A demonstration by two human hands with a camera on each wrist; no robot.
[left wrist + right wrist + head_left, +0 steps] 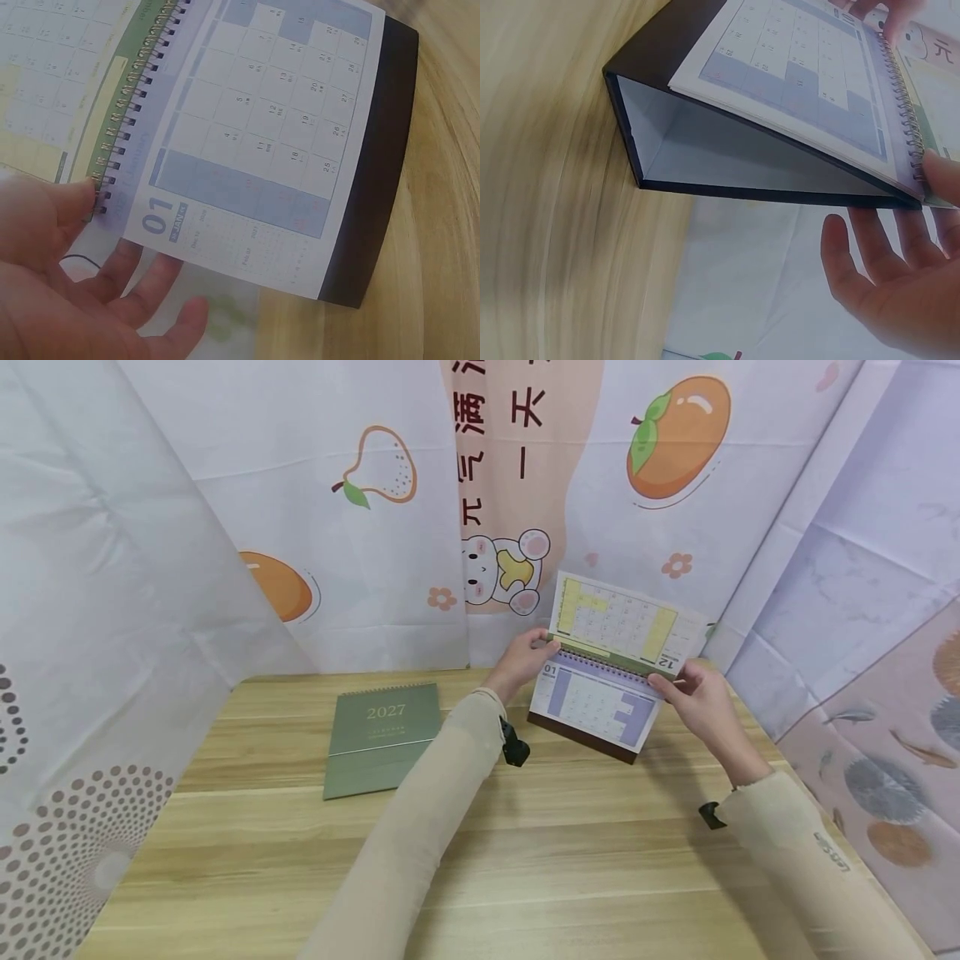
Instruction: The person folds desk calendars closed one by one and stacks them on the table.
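a wooden tabletop (pixel 577 877) with streaky, light-brown grain reached back to a white cloth backdrop (pixel 285 410), printed with orange fruits (pixel 678 435), small flowers (pixel 677 565), dark red characters (pixel 522 462) and a sideways cartoon animal (pixel 483 572) on a peach band (pixel 577 410). creased pale cloth (pixel 75 568) with rings of dots (pixel 123 797) hung at the left; a pale sheet (pixel 862 593) with round grey and orange motifs (pixel 888 781) hung at the right. the light was soft.
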